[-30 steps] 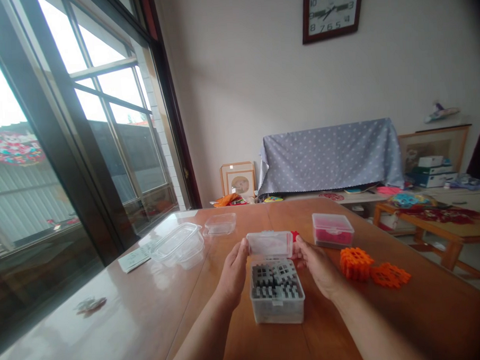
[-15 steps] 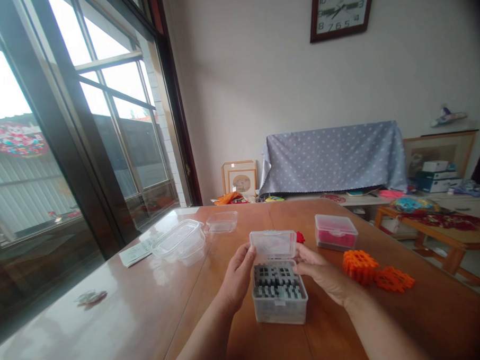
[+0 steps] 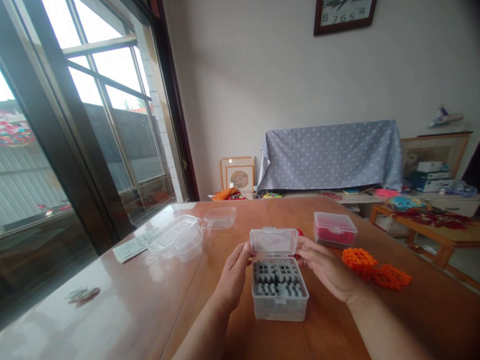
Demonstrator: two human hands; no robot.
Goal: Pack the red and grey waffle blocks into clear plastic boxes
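Observation:
A small clear plastic box (image 3: 280, 304) stands on the wooden table (image 3: 110, 313) in front of me, filled with grey interlocking pieces (image 3: 278, 279). Its hinged clear lid (image 3: 274, 241) is raised upright at the back. My left hand (image 3: 230, 278) curls round the left edge of the lid and box, fingertips on the lid's side. My right hand (image 3: 328, 269) holds the lid's right edge the same way. Both hands grip the lid between them.
A closed clear box of red pieces (image 3: 334, 229) sits behind on the right, with two orange piece clusters (image 3: 373, 269) near my right wrist. Empty clear containers (image 3: 177, 237) and a loose lid (image 3: 220, 217) lie to the left, beside a paper slip (image 3: 130, 247).
The view has shifted slightly lower and closer. Both hands stay on the raised lid, and the right fingers have moved from the box side up to the lid's edge.

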